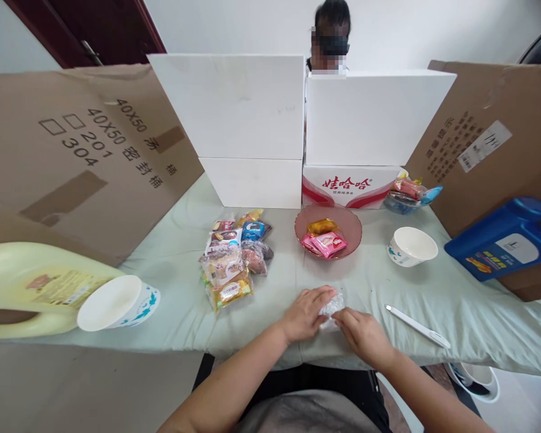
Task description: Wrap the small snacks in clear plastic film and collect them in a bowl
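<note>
Both my hands rest near the table's front edge on a small clear crinkled wrapper (332, 305). My left hand (305, 314) grips its left side, my right hand (363, 334) holds its right side. Behind them stands a pink bowl (354, 228) holding a few packets in pink and yellow. To the left lies a pile of snack packets (232, 258). A white flat stick-like tool (417, 325) lies to the right of my right hand.
A white paper cup (412, 245) stands right of the bowl; another lies tipped at left (117, 302) by a yellow jug (31, 285). A blue jug (505, 237) lies at right. Cardboard and white boxes (252, 120) wall the table; a person sits behind.
</note>
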Demonstrator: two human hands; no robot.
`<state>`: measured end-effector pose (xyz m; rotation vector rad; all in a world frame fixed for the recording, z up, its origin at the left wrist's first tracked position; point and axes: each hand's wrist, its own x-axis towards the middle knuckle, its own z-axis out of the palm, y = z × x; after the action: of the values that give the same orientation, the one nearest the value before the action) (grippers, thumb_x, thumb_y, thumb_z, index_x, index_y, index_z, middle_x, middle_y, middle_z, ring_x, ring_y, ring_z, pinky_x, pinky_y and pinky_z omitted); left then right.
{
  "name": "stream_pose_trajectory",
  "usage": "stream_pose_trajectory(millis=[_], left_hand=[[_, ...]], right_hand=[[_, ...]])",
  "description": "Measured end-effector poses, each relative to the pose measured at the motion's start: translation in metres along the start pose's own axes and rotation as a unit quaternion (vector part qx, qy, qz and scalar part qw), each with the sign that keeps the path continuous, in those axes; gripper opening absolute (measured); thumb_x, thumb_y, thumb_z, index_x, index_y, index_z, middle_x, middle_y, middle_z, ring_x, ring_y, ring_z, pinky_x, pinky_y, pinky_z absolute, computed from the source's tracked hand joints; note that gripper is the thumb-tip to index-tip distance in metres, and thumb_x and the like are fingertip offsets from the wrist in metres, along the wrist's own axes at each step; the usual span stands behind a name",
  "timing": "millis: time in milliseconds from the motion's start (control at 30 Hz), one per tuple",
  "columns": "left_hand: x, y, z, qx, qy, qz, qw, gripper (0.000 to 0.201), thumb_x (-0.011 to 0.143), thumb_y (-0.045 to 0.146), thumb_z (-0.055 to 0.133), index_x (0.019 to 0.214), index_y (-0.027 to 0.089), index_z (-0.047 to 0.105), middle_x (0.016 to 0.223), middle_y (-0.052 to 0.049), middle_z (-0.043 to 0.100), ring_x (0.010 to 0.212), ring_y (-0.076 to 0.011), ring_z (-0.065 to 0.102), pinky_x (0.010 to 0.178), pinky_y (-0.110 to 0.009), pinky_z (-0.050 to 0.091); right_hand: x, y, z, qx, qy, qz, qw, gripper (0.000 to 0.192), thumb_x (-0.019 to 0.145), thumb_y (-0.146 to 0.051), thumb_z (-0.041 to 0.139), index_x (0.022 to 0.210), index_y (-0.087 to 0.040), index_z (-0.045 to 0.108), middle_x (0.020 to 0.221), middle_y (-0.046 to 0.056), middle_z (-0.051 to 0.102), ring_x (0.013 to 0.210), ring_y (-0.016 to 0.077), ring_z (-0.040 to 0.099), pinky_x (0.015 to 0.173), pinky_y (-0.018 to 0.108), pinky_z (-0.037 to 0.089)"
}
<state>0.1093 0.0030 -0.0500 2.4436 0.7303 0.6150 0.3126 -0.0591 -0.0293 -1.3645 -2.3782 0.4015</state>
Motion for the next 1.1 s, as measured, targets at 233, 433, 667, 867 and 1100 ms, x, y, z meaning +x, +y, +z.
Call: stream_pose_trajectory(millis=[233, 433, 667, 867, 1100], left_hand=[[-0.001, -0.010, 0.006, -0.038, 0.086, 0.010, 0.996, 0.081, 0.078, 0.000, 0.039, 0.150, 0.024, 0.012, 0.150, -0.012, 0.030, 0.142, -0.0233, 0.028, 0.112, -0.049, 0.035], [-0.001, -0.003, 0.001, -0.073, 0.133, -0.042, 0.988, 0.035, 0.090, 0.011, 0.041, 0.122, 0.019, 0.052, 0.128, -0.012, 0.050, 0.121, -0.0229, 0.049, 0.104, -0.043, 0.045], [0.006, 0.006, 0.004, 0.057, 0.127, -0.132, 0.981, 0.013, 0.078, 0.022, 0.069, 0.090, 0.020, 0.064, 0.115, -0.009, 0.056, 0.112, -0.0296, 0.048, 0.097, -0.051, 0.044], [0.008, 0.005, 0.004, 0.064, 0.115, -0.129, 0.983, 0.023, 0.075, 0.020, 0.071, 0.096, 0.019, 0.063, 0.114, -0.009, 0.056, 0.113, -0.0302, 0.048, 0.096, -0.051, 0.044], [-0.002, -0.002, 0.007, 0.098, 0.156, -0.130, 0.974, 0.029, 0.083, 0.004, 0.048, 0.103, 0.019, 0.063, 0.117, -0.009, 0.057, 0.116, -0.0261, 0.048, 0.101, -0.048, 0.044]], right_hand=[[0.036, 0.012, 0.025, -0.074, 0.030, 0.115, 0.990, 0.027, 0.098, -0.027, 0.035, 0.095, -0.020, 0.060, 0.086, 0.006, 0.066, 0.070, 0.0156, 0.062, 0.060, 0.026, 0.040], [0.038, 0.003, 0.036, -0.119, 0.044, 0.139, 0.982, 0.027, 0.099, -0.027, 0.035, 0.088, -0.020, 0.059, 0.081, 0.006, 0.062, 0.065, 0.0158, 0.060, 0.055, 0.027, 0.032], [0.034, 0.016, 0.028, -0.156, 0.086, 0.164, 0.970, 0.018, 0.095, -0.029, 0.045, 0.087, -0.021, 0.059, 0.078, 0.005, 0.061, 0.068, 0.0184, 0.058, 0.060, 0.029, 0.036], [0.019, 0.036, -0.006, -0.191, 0.160, 0.180, 0.952, 0.023, 0.094, -0.023, 0.042, 0.103, -0.015, 0.062, 0.106, 0.017, 0.062, 0.105, 0.0298, 0.055, 0.088, 0.044, 0.042], [0.009, -0.003, 0.031, -0.155, 0.014, -0.081, 0.985, 0.078, 0.088, -0.058, 0.050, 0.147, -0.010, 0.033, 0.150, 0.019, 0.037, 0.140, 0.0318, 0.029, 0.111, 0.050, 0.028]])
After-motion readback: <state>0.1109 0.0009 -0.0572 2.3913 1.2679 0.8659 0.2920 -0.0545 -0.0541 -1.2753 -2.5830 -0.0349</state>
